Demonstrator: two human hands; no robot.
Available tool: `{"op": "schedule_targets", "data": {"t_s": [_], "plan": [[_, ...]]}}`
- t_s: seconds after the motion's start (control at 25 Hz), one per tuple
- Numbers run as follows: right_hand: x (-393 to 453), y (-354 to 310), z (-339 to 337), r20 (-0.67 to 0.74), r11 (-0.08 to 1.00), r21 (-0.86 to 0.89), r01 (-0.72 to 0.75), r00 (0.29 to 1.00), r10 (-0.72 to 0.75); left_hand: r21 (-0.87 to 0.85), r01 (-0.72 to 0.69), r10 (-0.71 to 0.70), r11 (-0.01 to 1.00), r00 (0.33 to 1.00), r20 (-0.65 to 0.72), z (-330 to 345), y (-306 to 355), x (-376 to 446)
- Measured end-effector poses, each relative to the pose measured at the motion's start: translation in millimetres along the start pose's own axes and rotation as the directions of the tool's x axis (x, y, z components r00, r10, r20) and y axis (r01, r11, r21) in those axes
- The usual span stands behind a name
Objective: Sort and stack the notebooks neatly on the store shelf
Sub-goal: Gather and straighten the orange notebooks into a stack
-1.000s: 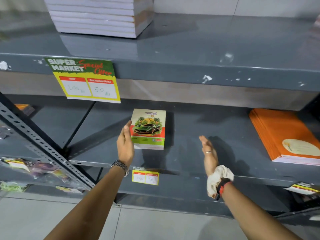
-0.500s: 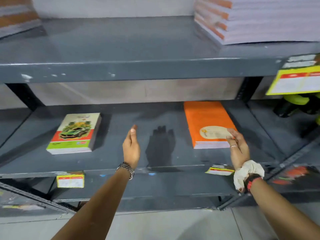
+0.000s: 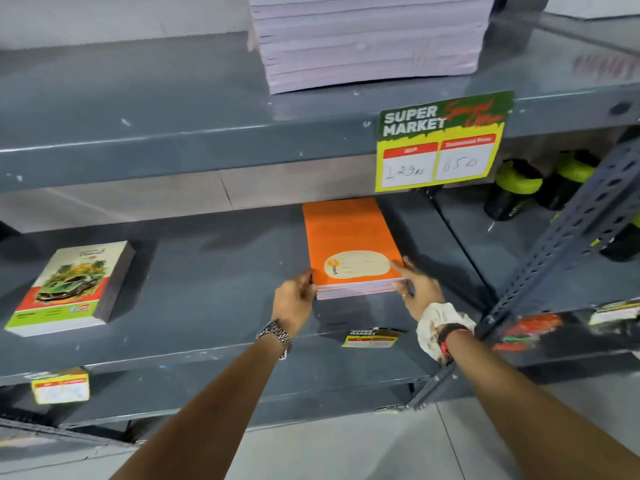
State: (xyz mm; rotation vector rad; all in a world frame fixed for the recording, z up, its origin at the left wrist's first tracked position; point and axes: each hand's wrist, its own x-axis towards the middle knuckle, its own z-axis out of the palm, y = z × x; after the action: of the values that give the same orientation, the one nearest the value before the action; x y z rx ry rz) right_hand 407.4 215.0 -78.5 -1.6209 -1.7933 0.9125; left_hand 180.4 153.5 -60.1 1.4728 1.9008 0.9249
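Note:
A stack of orange notebooks (image 3: 346, 237) lies on the middle grey shelf (image 3: 207, 271), right of centre. My left hand (image 3: 294, 299) grips its near left corner, and my right hand (image 3: 417, 287) grips its near right corner, thumb on the top cover. A stack of green-and-red car-cover notebooks (image 3: 69, 289) sits further left on the same shelf, apart from both hands. A tall pile of white-edged notebooks (image 3: 367, 39) stands on the upper shelf (image 3: 138, 109).
A "Super Market" price card (image 3: 440, 143) hangs from the upper shelf edge above the orange stack. A perforated upright post (image 3: 561, 244) rises at the right, with black-and-green bottles (image 3: 512, 188) behind it. Small price tags (image 3: 370, 337) cling to the middle shelf's front edge.
My view swung right from the car-cover stack to the orange stack. Both hands moved onto the orange stack and closed on its near corners.

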Motion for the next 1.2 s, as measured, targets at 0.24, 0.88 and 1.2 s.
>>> {"op": "schedule_targets", "data": {"t_s": [0.24,0.88,1.2], "plan": [[8.0,1.4,-6.8,-0.065,0.998,-0.045,0.033,0.997,-0.036,-0.006,0.016,-0.016,1.000,1.000,-0.026,6.2,-2.9,4.9],[8.6,3.8,-14.2,0.030,0.972,-0.218,0.091,0.996,-0.087,0.369,-0.185,0.164,0.911,0.982,0.088,-6.0,0.5,9.2],[11.3,6.2,-15.2,-0.013,0.990,-0.138,0.034,0.999,-0.036,0.180,-0.059,0.058,0.982,0.998,0.012,-3.0,-3.5,9.3]]}}
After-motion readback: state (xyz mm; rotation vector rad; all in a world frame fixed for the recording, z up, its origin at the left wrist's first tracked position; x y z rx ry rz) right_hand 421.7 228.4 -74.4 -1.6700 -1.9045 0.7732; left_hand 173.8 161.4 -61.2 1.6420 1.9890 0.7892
